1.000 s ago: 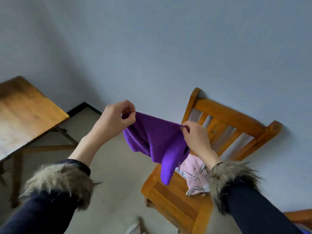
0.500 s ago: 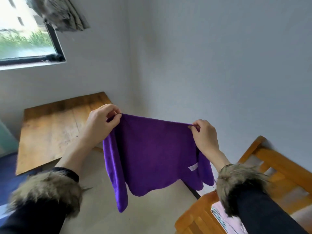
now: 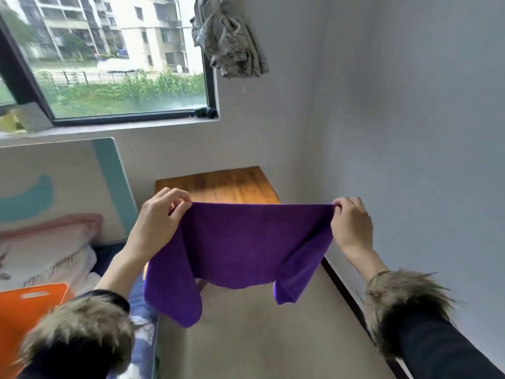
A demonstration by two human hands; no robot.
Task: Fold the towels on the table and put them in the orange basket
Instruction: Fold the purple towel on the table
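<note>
A grey-walled corner room: a window (image 3: 109, 58) at ten o'clock, a wooden table (image 3: 218, 184) at twelve o'clock against the wall, bare concrete floor (image 3: 259, 324) below. The purple towel (image 3: 246, 242) hangs in mid-air in front of the table, clear of every surface, its top edge stretched taut between two hands. The left hand (image 3: 158, 220) pinches the left top corner between thumb and curled fingers; the right hand (image 3: 352, 225) pinches the right top corner likewise. The lower corners droop unevenly, the left flap hanging lower than the right. The orange basket (image 3: 27, 318) sits at eight o'clock, well apart from the towel, beside bedding (image 3: 46, 258). Risks noted: both grips are fingertip pinches on soft cloth, so a slip at either corner would probably drop that side toward the floor. The uneven hang suggests a fold made in the air could come out skewed unless the towel is laid on the table. Fur cuffs (image 3: 404, 305) could catch the cloth.
</note>
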